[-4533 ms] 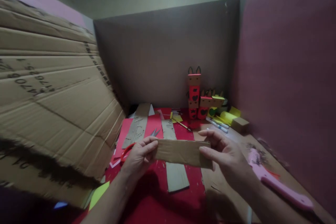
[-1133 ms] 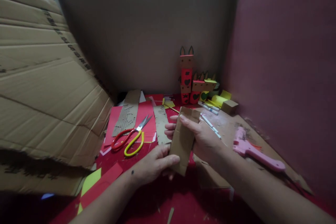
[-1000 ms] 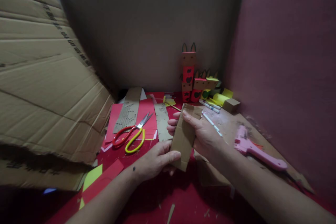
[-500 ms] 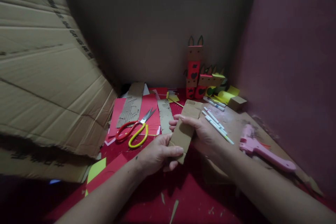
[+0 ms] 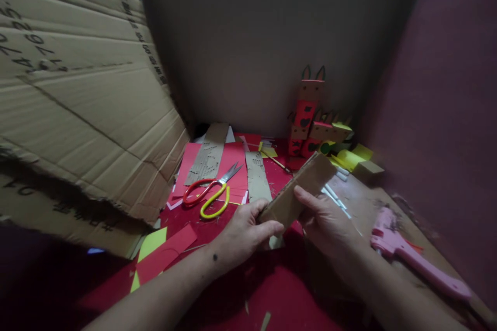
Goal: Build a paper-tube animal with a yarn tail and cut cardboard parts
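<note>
A folded brown cardboard piece (image 5: pixel 301 189) is held tilted in front of me, above the red surface. My left hand (image 5: pixel 252 227) pinches its lower left end, thumb on the near face. On its right side, my right hand (image 5: pixel 316 214) grips it with the thumb on the near face; the other fingers are mostly hidden behind. Scissors (image 5: pixel 223 181) with one red and one yellow handle lie open to the left, on red paper (image 5: pixel 235 158). A strip of grey-brown cardboard (image 5: pixel 257 173) lies just behind my left hand.
A large cardboard sheet (image 5: pixel 89 103) rises at the left. Decorated figures with pointed ears (image 5: pixel 306 114) stand at the back. White markers (image 5: pixel 336 197) and a pink glue gun (image 5: pixel 415 256) lie at the right. Yellow and red paper (image 5: pixel 169 253) lies front left.
Both hands still hold the cardboard piece, which has turned so that its long edge shows and its top leans further right. The view has shifted, moving the surroundings rightward in the picture.
</note>
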Demonstrator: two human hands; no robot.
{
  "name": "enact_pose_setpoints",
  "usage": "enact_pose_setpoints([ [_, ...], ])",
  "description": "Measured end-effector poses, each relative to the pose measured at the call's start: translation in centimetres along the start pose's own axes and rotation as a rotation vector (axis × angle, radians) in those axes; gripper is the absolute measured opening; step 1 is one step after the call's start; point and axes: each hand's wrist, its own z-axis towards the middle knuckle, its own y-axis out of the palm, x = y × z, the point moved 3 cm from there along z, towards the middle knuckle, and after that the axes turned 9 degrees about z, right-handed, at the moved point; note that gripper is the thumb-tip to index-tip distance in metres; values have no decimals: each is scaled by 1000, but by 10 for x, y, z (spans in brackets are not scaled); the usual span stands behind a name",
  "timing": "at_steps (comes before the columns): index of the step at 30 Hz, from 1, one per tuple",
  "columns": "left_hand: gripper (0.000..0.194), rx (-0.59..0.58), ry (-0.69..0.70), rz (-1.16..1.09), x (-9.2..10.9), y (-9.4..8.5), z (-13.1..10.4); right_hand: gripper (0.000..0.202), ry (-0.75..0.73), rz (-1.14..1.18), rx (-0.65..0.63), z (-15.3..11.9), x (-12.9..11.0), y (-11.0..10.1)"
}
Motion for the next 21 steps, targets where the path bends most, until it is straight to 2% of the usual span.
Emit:
enact_pose_setpoints([
  [4, 7, 28, 70, 176, 2, -7, -4, 20, 71, 1, 28, -3, 1, -7],
  [9, 11, 77, 143, 309, 4, -9, -6, 16, 166, 31, 34, -6, 3, -8],
  [11, 11, 65, 128, 344, 7, -10, -8, 16, 167, 38, 37, -7, 3, -7],
  [13, 12, -3, 103, 372, 11, -15, -12, 16, 177, 48, 65, -7, 3, -7],
  [15, 15, -105, 88, 412, 15, -28, -16, 17, 173, 76, 121, -7, 2, -9],
  [17, 20, -108, 96, 516, 15, -53, -17, 20, 162, 104, 176, -6, 1, -12],
  [18, 22, -58, 93, 621, 13, -68, -17, 22, 155, 114, 197, -5, 0, -13],
  [21, 26, 207, -5, 1088, -3, -113, -12, 26, 154, 134, 224, -4, 0, -17],
])
